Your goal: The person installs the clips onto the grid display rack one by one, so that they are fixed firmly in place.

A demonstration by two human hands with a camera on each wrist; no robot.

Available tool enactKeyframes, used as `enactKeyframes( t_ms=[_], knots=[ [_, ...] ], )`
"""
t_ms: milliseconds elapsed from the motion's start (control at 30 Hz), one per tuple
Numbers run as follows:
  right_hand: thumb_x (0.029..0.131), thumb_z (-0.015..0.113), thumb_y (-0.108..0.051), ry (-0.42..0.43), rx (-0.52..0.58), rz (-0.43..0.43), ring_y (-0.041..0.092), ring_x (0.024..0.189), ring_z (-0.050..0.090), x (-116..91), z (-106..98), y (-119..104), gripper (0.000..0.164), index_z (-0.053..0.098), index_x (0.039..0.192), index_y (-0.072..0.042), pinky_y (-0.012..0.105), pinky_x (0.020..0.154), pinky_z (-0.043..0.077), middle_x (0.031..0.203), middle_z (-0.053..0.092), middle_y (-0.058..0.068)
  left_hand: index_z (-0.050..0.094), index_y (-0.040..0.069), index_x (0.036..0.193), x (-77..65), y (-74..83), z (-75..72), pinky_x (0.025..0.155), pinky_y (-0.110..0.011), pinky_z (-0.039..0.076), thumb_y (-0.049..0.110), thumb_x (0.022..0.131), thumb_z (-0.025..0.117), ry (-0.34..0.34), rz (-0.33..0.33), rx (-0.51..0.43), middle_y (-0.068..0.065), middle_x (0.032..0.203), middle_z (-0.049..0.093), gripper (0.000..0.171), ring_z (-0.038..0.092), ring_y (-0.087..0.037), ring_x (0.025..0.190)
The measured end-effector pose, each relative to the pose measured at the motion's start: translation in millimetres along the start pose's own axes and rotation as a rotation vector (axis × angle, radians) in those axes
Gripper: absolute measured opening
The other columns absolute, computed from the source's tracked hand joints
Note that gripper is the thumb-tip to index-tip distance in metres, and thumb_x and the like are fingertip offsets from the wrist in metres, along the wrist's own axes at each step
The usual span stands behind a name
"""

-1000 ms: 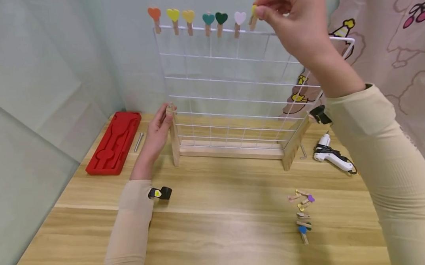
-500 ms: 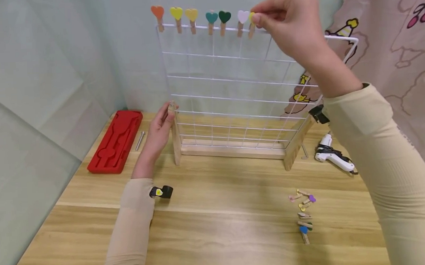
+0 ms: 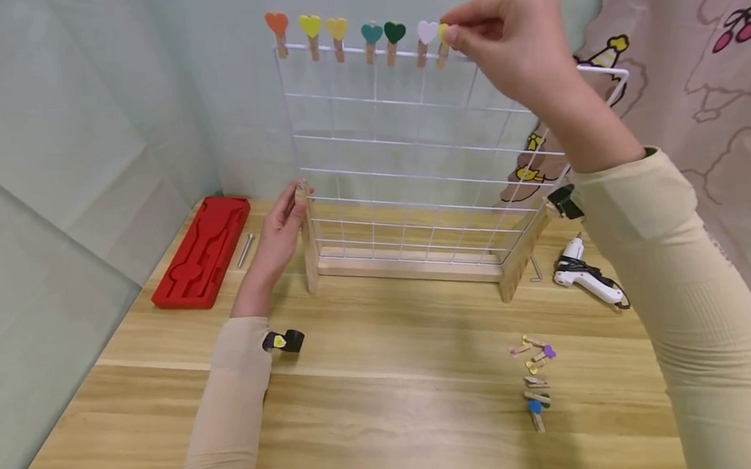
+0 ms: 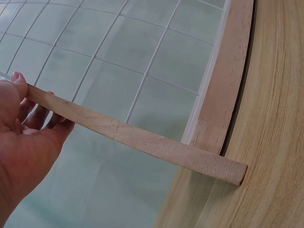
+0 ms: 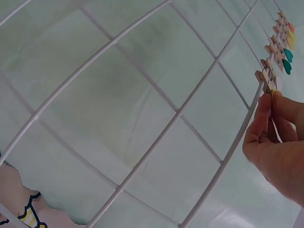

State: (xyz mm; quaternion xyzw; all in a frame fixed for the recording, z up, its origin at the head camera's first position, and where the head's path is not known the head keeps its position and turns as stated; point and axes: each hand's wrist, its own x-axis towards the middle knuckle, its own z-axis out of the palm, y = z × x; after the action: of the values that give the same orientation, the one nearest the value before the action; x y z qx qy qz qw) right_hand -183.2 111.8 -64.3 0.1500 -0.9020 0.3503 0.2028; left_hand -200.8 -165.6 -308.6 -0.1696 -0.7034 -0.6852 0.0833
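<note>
My right hand [image 3: 518,50] pinches a small wooden clothespin [image 3: 443,54] with a yellow heart at the top wire of a white wire grid [image 3: 376,100]. Just left of it a pale lilac heart clothespin [image 3: 421,53] sits on that wire, followed leftward by dark green, teal, two yellow and an orange heart clothespin [image 3: 281,45]. In the right wrist view, thumb and fingers close round the nearest clothespin, largely hiding it. My left hand [image 3: 279,221] grips the upper end of the grid's wooden side post [image 4: 118,129], fingers behind and thumb in front.
Loose heart clothespins [image 3: 537,407] lie on the wooden table [image 3: 383,402] at front right. A white glue gun [image 3: 586,274] with its black cord and a hex key [image 3: 536,269] are right of the stand. A red tray [image 3: 201,252] and a bolt [image 3: 245,251] lie to the left.
My right hand has moved slightly left along the top wire with the yellow heart clothespin, bringing it close to the lilac one. My left hand keeps its grip on the post.
</note>
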Motion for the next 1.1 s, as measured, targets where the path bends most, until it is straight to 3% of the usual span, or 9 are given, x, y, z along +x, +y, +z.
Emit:
enactKeyframes(
  t_ms=[167, 300, 433, 600, 767, 1100],
  knots=[
    [0.081, 0.058, -0.030, 0.077, -0.022, -0.086, 0.005, 0.079, 0.047, -9, -6, 5, 0.033, 0.061, 0.110, -0.015, 0.016, 0.067, 0.037, 0.094, 0.058, -0.004, 0.025, 0.009, 0.137, 0.2, -1.1, 0.4, 0.102, -0.035, 0.026, 0.020, 0.093, 0.039, 0.002, 0.003, 0.006, -0.015, 0.132, 0.039, 0.048, 0.032, -0.014, 0.123],
    [0.081, 0.060, -0.019, 0.174, 0.002, -0.244, 0.004, 0.080, 0.049, -27, -6, 11, 0.028, 0.063, 0.105, -0.006, 0.015, 0.072, 0.038, 0.090, 0.059, -0.003, 0.025, 0.009, 0.137, 1.0, -1.1, -0.2, 0.102, -0.035, 0.027, 0.020, 0.093, 0.038, 0.010, 0.002, 0.018, -0.015, 0.132, 0.039, 0.048, 0.033, -0.013, 0.123],
    [0.079, 0.063, -0.008, 0.159, 0.030, -0.349, 0.005, 0.076, 0.051, -54, 1, 30, 0.022, 0.064, 0.099, 0.000, 0.014, 0.069, 0.041, 0.087, 0.062, 0.004, 0.025, 0.008, 0.137, 2.2, 0.0, -1.3, 0.102, -0.035, 0.027, 0.020, 0.093, 0.039, 0.014, 0.003, 0.011, -0.015, 0.131, 0.040, 0.048, 0.034, -0.013, 0.122],
    [0.077, 0.065, -0.008, 0.020, -0.004, -0.373, 0.003, 0.072, 0.052, -89, 22, 81, 0.021, 0.065, 0.098, -0.006, 0.015, 0.061, 0.043, 0.088, 0.064, 0.004, 0.025, 0.007, 0.137, 1.5, 0.1, -2.6, 0.102, -0.035, 0.027, 0.020, 0.093, 0.039, 0.014, -0.003, -0.005, -0.016, 0.132, 0.039, 0.048, 0.034, -0.013, 0.122],
    [0.074, 0.067, -0.004, -0.121, -0.058, -0.387, 0.003, 0.071, 0.052, -138, 48, 135, 0.022, 0.066, 0.096, -0.008, 0.017, 0.059, 0.044, 0.082, 0.064, 0.000, 0.024, 0.008, 0.137, 1.3, -1.0, -3.6, 0.102, -0.036, 0.026, 0.021, 0.093, 0.039, 0.008, -0.002, -0.021, -0.017, 0.133, 0.037, 0.049, 0.033, -0.014, 0.122],
    [0.073, 0.068, -0.007, -0.469, -0.134, -0.240, 0.002, 0.070, 0.054, -238, 70, 229, 0.021, 0.065, 0.093, -0.011, 0.022, 0.058, 0.047, 0.081, 0.063, -0.006, 0.025, 0.013, 0.137, 0.4, 0.4, -3.1, 0.102, -0.035, 0.027, 0.023, 0.092, 0.040, 0.015, -0.011, -0.001, -0.014, 0.133, 0.039, 0.049, 0.034, -0.014, 0.122]
  ],
)
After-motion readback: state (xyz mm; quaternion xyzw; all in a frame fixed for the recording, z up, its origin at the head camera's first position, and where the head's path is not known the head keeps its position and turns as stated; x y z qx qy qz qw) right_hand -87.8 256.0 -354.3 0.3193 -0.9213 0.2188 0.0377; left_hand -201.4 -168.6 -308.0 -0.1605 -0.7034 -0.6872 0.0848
